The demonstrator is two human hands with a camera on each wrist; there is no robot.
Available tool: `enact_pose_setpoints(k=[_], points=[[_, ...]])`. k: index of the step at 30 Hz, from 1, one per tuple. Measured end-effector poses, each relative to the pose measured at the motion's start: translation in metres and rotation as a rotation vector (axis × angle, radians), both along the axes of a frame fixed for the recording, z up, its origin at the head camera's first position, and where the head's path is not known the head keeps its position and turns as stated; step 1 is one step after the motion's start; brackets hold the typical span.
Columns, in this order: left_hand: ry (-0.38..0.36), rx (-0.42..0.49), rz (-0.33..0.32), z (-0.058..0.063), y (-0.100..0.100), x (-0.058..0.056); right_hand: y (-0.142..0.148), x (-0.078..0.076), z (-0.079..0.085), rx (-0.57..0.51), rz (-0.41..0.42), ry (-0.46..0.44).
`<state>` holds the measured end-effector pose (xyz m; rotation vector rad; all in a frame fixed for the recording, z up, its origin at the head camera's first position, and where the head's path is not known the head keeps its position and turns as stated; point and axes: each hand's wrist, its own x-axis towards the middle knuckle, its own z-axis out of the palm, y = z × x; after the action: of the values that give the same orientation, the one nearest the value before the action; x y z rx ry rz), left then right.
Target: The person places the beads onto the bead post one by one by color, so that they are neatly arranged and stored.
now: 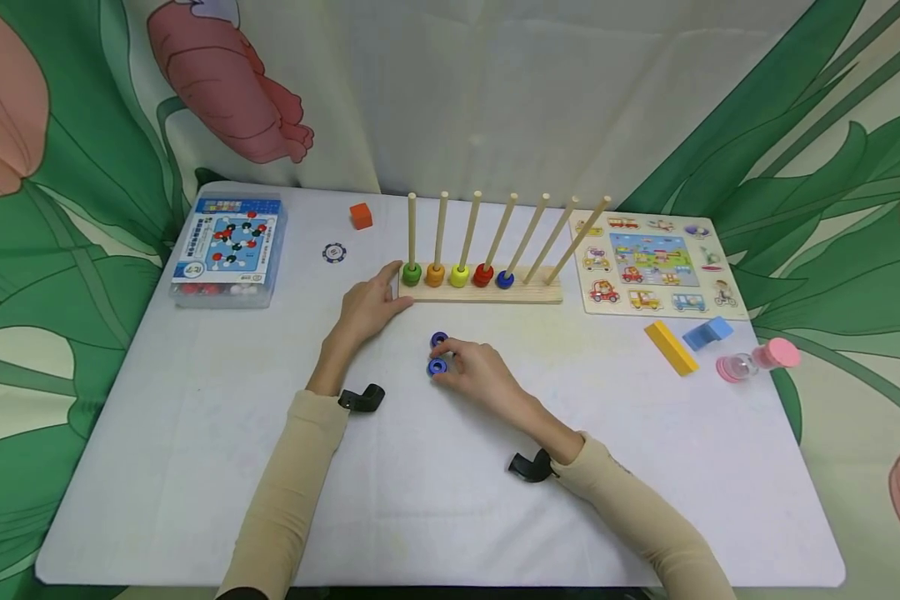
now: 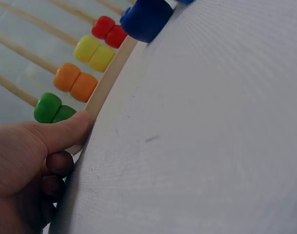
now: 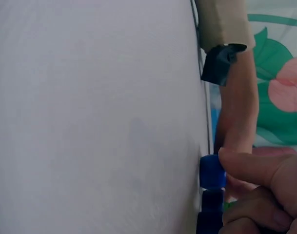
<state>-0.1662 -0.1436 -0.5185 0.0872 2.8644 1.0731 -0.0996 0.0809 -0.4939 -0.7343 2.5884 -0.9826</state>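
A wooden peg stand carries upright pegs with green, orange, yellow, red and blue beads low on them; its two rightmost pegs are bare. My left hand grips the stand's left end, thumb against the front edge. In front of the stand, loose blue beads lie on the table. My right hand pinches the nearest blue bead between thumb and finger. The right wrist view shows this bead beside other dark blue ones, partly covered by curled fingers.
At the back left are a plastic box, an orange cube and a poker chip. To the right lie a picture puzzle board, a yellow block, a blue block and a pink-ended sand timer.
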Motion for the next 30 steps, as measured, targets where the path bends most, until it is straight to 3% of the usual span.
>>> enact_pose_setpoints(k=[5, 8, 13, 19, 22, 26, 30], points=[[-0.003, -0.002, -0.001, 0.000, 0.000, -0.001, -0.002, 0.003, 0.004, 0.024, -0.022, 0.012], [-0.007, -0.002, -0.003, 0.000, 0.000, -0.001, 0.002, 0.001, 0.015, -0.010, -0.040, 0.022], [-0.007, 0.002, -0.006, 0.000, 0.000, -0.001, 0.020, -0.014, 0.057, -0.088, -0.135, 0.104], [-0.011, 0.015, 0.002, 0.000, 0.001, 0.000, 0.050, -0.049, 0.125, -0.155, -0.352, 0.265], [-0.012, 0.018, 0.004, -0.001, 0.001, -0.001, 0.061, -0.065, 0.151, -0.172, -0.430, 0.356], [-0.007, 0.017, 0.014, -0.002, 0.000, -0.001, 0.064, -0.082, 0.168, -0.158, -0.472, 0.386], [0.004, 0.024, 0.007, -0.002, -0.001, -0.001, 0.064, -0.091, 0.170, -0.128, -0.476, 0.336]])
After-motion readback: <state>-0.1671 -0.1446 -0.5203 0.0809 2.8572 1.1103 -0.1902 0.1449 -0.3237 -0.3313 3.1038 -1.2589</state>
